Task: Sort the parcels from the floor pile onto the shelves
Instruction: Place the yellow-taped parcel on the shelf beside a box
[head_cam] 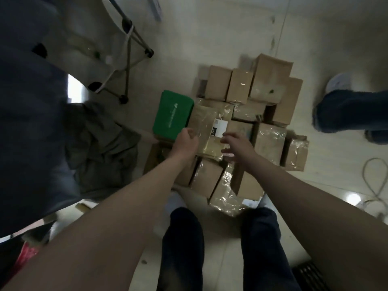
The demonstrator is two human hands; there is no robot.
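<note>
A pile of brown cardboard parcels [270, 89] wrapped in clear tape lies on the pale floor ahead of my feet. On top of the pile, in the middle, sits a flat taped parcel with a white label [210, 131]. My left hand [186, 141] touches its left edge with fingers loosely curled; whether it grips is unclear. My right hand [235, 143] hovers at the parcel's right edge, fingers spread and apart from it. A green flat parcel [173, 114] lies at the pile's left side.
A folding stand with black feet [136, 51] and a white chair stand at the back left. A grey cloth bundle [100, 143] lies left of the pile. Another person's leg and shoe [352, 110] are at the right. A cable loop [375, 179] lies on the floor.
</note>
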